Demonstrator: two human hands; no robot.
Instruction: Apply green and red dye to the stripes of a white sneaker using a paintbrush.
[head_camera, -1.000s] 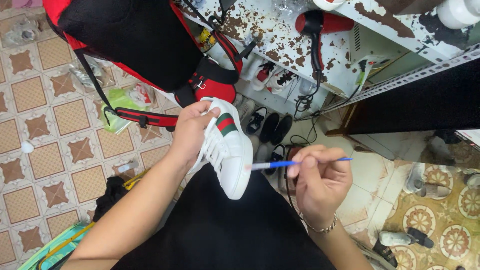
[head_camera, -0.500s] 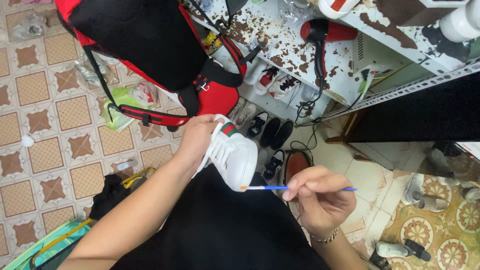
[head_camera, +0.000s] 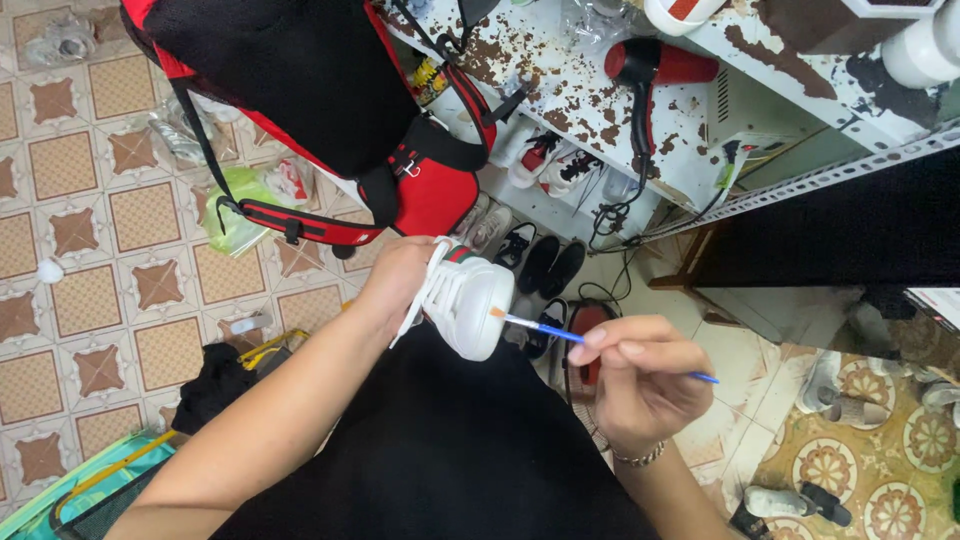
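My left hand (head_camera: 398, 280) grips a white sneaker (head_camera: 468, 300) with white laces and a green and red stripe, holding it up over my black-clad lap. My right hand (head_camera: 640, 378) pinches a thin blue-handled paintbrush (head_camera: 560, 334). The brush's orange tip touches the sneaker's white side near the toe. A bracelet sits on my right wrist.
A red and black backpack (head_camera: 330, 110) hangs at the upper left. A paint-chipped white shelf (head_camera: 560, 90) carries a red hair dryer (head_camera: 660, 66). Several shoes (head_camera: 540, 265) lie below the shelf. Patterned floor tiles (head_camera: 90, 250) spread left, with a green plastic bag (head_camera: 240, 205).
The sneaker has turned and shifted slightly in my left hand. My right hand has brought the brush tip onto the shoe's side.
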